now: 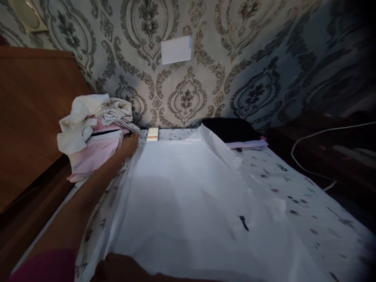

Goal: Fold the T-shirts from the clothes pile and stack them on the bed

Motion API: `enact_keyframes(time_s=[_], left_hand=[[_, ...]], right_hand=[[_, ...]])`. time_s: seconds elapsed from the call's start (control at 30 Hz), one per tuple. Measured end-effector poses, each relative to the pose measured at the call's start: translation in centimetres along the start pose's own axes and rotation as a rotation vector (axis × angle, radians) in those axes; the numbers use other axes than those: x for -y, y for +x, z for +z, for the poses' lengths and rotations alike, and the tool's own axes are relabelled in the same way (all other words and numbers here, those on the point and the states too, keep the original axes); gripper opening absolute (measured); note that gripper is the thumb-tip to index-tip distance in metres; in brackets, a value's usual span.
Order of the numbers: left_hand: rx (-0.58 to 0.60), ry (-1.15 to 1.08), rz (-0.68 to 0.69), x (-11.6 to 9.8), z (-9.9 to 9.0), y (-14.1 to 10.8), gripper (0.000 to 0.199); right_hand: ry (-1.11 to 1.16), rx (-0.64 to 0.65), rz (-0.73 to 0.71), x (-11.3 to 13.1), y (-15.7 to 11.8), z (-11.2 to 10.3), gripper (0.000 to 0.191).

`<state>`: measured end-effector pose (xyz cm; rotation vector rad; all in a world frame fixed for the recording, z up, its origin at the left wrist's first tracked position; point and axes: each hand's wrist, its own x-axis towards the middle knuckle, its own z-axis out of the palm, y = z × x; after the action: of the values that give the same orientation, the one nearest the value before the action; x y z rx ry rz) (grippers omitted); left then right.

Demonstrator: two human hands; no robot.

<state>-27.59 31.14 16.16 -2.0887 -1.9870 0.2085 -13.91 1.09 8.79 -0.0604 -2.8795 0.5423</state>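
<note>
A white shirt (176, 188) with a small dark print is spread over a patterned sheet, its far right part creased. My left hand (131, 143) reaches to the shirt's far left corner, fingers closed on the fabric there. Down at the bottom edge of the view, my right hand (116, 268) is closed on the shirt's near left side; the frame cuts off part of it. Just left of my left hand sits a heap of white and pink clothes (96, 137).
A folded black garment (229, 130) rests on lighter cloth at the back right. By the wall is a small box (152, 134). Brown wooden furniture (38, 109) stands to the left. A white cable (296, 145) hangs at the right over a dark area.
</note>
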Motion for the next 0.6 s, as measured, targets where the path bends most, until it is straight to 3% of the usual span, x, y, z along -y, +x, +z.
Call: enact_keyframes(time_s=[0.13, 0.33, 0.47, 0.6], left_hand=[[-0.011, 0.064, 0.069, 0.6, 0.4, -3.4, 0.041], [0.025, 0.104, 0.298, 2.8, -0.1, -6.4, 0.025], [-0.009, 0.21, 0.532, 4.4, -0.2, -8.2, 0.024], [-0.051, 0.254, 0.573, 4.6, -0.1, -9.4, 0.026]], right_hand=[[0.069, -0.028, 0.007, -0.2, -0.6, -0.1, 0.027], [0.156, 0.008, -0.04, -0.6, -1.4, -1.4, 0.026], [0.264, 0.036, -0.043, -0.8, -1.3, -1.8, 0.021], [0.353, 0.029, -0.022, -0.7, -0.9, -1.5, 0.018]])
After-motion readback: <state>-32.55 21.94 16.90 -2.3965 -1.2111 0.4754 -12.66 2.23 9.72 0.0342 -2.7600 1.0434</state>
